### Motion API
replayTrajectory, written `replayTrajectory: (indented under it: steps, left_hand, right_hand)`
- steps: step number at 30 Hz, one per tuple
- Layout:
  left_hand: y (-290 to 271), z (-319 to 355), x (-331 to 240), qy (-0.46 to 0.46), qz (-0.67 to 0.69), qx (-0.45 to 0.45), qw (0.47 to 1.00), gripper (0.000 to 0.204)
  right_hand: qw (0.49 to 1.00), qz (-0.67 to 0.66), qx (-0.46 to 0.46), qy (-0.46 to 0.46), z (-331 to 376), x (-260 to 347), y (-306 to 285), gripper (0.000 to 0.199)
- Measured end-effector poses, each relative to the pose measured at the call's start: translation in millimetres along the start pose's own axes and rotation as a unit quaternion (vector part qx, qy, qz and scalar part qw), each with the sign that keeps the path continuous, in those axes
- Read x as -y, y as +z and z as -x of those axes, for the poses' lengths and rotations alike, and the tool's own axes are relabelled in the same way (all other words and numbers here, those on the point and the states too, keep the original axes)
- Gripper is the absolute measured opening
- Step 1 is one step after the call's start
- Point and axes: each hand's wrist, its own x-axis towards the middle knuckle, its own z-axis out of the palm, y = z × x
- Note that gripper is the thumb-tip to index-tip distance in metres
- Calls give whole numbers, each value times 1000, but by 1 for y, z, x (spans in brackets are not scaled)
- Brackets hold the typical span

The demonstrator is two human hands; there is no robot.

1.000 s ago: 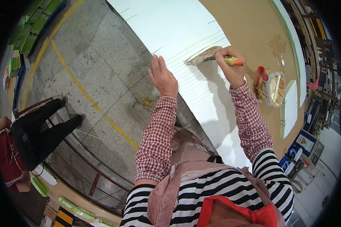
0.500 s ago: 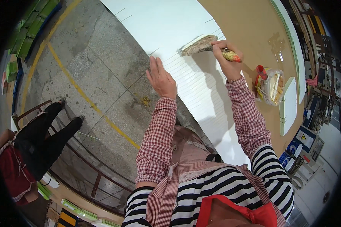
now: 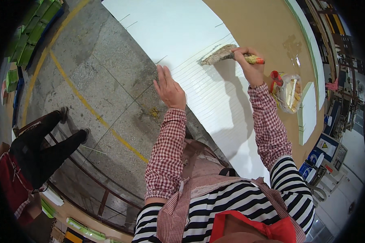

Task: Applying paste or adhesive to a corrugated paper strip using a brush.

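Observation:
A wide brush [image 3: 220, 55] with pale, worn bristles is in my right hand [image 3: 249, 68]. Its handle, yellow with a red tip, pokes out past my fingers to the right. The bristles meet the white sheets [image 3: 207, 85], which lie fanned so that many thin edge lines run across them. Wet-looking shine shows on the lined part. At the left edge of the sheets my left hand [image 3: 170, 90] lies flat with fingers stretched, holding nothing.
Right of the sheets, on the brown table [image 3: 253, 22], stand a plastic-wrapped tub [image 3: 289, 95] with a red tube [image 3: 276, 77] and a white stack [image 3: 308, 115]. Another person [image 3: 36, 152] is at left near a metal rail. Green boxes [image 3: 32, 36] stand far left.
The brush in my right hand has shifted slightly right and down across the sheets. My left hand has slid a little toward me. The other person's legs have moved slightly left.

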Motion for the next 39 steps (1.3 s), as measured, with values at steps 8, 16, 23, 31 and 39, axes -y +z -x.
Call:
replayTrajectory:
  steps: [8, 16, 23, 31, 39]
  left_hand:
    - [4, 0, -1, 3, 6, -6, 1000, 55]
    - [2, -2, 0, -6, 10, -8, 1000, 52]
    - [-1, -1, 2, -6, 6, 2, 1000, 53]
    - [1, 0, 1, -3, -14, 6, 1000, 51]
    - [5, 0, 0, 1, -13, -10, 1000, 50]
  right_hand:
    - [999, -25, -22, 5, -18, -10, -9, 6]
    - [999, -3, -27, -33, -20, -3, -9, 7]
    - [999, -6, -28, -34, -4, 7, 9, 7]
    - [996, 55, 12, -73, 13, 11, 21, 6]
    - [979, 121, 9, -164, 12, 9, 37, 10]
